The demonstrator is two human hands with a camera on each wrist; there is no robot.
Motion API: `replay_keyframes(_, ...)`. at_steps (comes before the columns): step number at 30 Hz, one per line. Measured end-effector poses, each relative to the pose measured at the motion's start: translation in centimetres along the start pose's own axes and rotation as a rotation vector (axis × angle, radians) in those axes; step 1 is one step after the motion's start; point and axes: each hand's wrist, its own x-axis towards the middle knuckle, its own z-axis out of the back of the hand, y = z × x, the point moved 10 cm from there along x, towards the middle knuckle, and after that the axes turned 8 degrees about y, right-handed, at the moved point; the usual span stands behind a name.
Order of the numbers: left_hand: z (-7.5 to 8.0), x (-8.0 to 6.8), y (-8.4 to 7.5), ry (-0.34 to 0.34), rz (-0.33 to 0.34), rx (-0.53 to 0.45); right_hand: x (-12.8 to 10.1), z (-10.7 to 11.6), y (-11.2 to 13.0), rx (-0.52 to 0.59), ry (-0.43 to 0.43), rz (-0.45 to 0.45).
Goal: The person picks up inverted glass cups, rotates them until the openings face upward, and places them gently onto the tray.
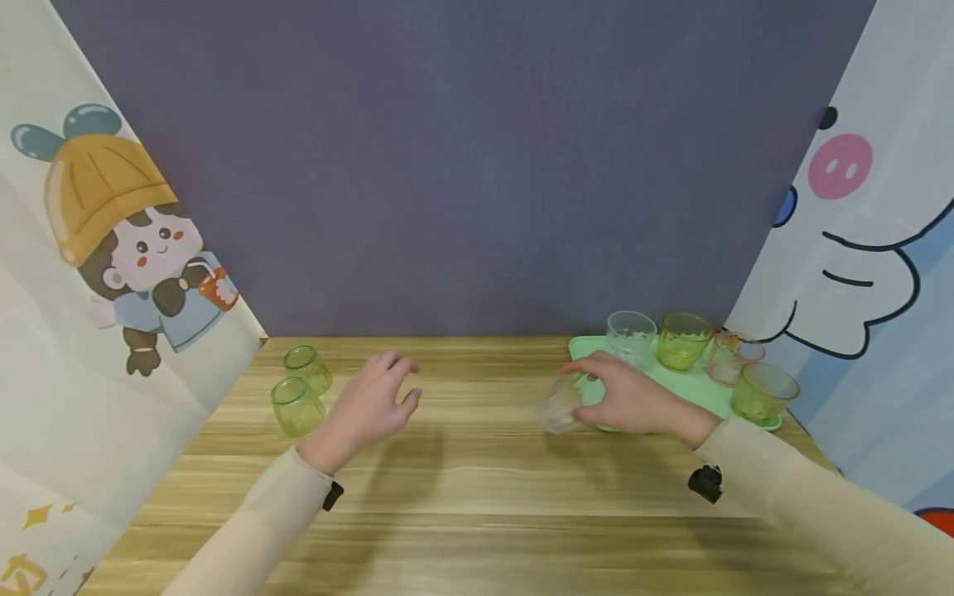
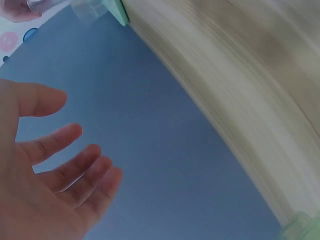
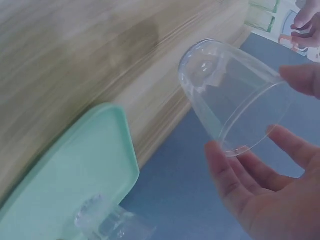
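My right hand [image 1: 633,399] holds a clear cup [image 1: 556,406] near its rim, just left of the green tray [image 1: 689,387]. In the right wrist view the tilted cup [image 3: 227,92] has its rim between thumb and fingertips and its base pointing away from the palm. My left hand [image 1: 367,411] is raised over the table with nothing in it; its fingers [image 2: 70,172] are spread and slightly bent in the left wrist view. Beside that hand, on the left, stand two green cups, a nearer one [image 1: 296,411] and a farther one [image 1: 316,377].
On the tray stand another clear cup [image 1: 630,334], a yellow-green cup [image 1: 680,348], a pinkish clear cup [image 1: 732,364] and a second yellow-green cup [image 1: 762,396]. A dark panel [image 1: 477,165] rises behind the wooden table [image 1: 484,497], with printed curtains at both sides.
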Motion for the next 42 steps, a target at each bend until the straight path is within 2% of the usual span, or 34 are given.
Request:
replay_keyframes(14, 0.7, -0.3, 1.9, -0.015, 0.034, 0.099, -0.4, 0.7, -2.0, -0.102, 0.059, -0.122)
replay_keyframes(27, 1.1, -0.8, 4.5, 0.014, 0.091, 0.112, -1.0, 1.6, -3.3, -0.134, 0.081, -0.182)
replay_keyframes(42, 2.0, -4.0, 8.1, 0.024, 0.113, 0.165, -3.7, 0.0, -2.3, -0.158, 0.066, -0.279)
